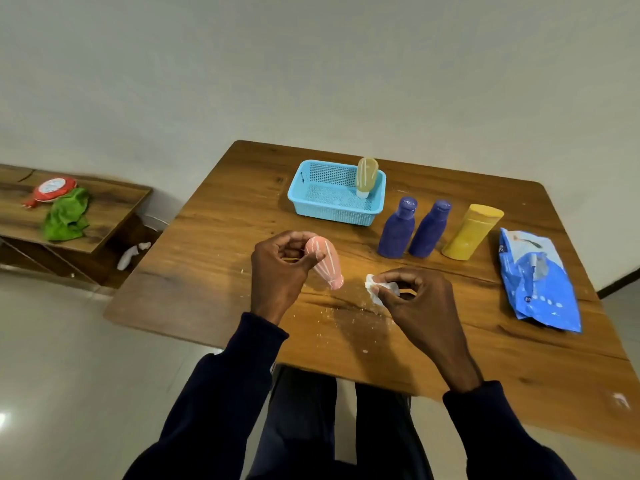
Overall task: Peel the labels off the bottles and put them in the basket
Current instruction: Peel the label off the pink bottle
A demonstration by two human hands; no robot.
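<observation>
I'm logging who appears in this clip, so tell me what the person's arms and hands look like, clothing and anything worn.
Both arms wear long dark navy sleeves with ribbed cuffs ending at the wrists. The left hand and right hand are bare: no gloves, and no rings, watch or bracelet that I can see. The sleeves look plain, without logos or stripes. Dark trousers show below, between the arms.

From the hands, bare desk (214,237) lies open at nine to eleven o'clock, and the way to the blue basket (332,209) at twelve is unblocked. At one to two o'clock two purple bottles (414,228) and a yellow bottle (471,233) stand close together as a wall. The crumpled blue bag (540,285) fills three o'clock, with open desk between it and the right hand (420,306).
</observation>
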